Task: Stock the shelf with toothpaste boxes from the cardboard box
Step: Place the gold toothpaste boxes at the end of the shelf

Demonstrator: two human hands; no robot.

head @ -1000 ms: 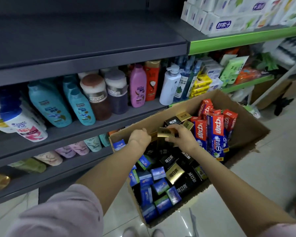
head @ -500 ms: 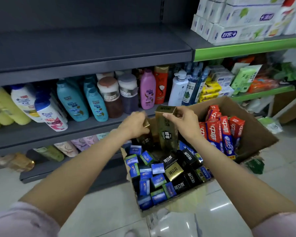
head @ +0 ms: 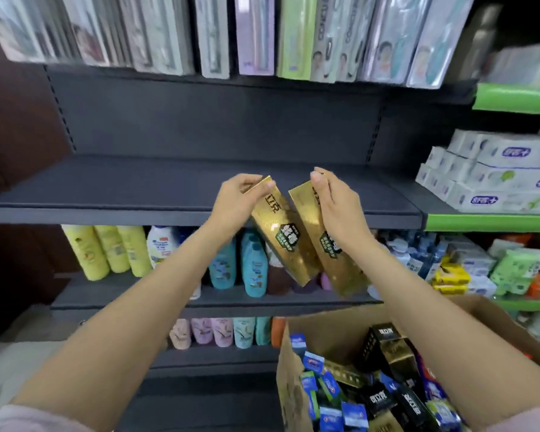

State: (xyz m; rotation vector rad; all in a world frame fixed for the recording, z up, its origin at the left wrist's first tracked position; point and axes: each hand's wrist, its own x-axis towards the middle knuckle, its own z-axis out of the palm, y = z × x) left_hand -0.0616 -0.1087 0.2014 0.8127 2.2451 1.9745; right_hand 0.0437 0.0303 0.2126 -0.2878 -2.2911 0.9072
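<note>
Each hand holds one long gold toothpaste box with a dark green label, both tilted, top ends raised at the front edge of the dark shelf. Left hand pinches the left box at its top; right hand grips the right box. The boxes lie just beside each other. Below right, the cardboard box holds blue, black and gold packs.

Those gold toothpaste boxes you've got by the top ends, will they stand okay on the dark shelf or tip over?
Each gold box is tall, narrow and flat-sided, so standing on end on the shelf it probably tips easily; lying flat looks steadier. The glossy skin may be slippery. One-hand pinches by the left hand and right hand suggest they're light.
</note>
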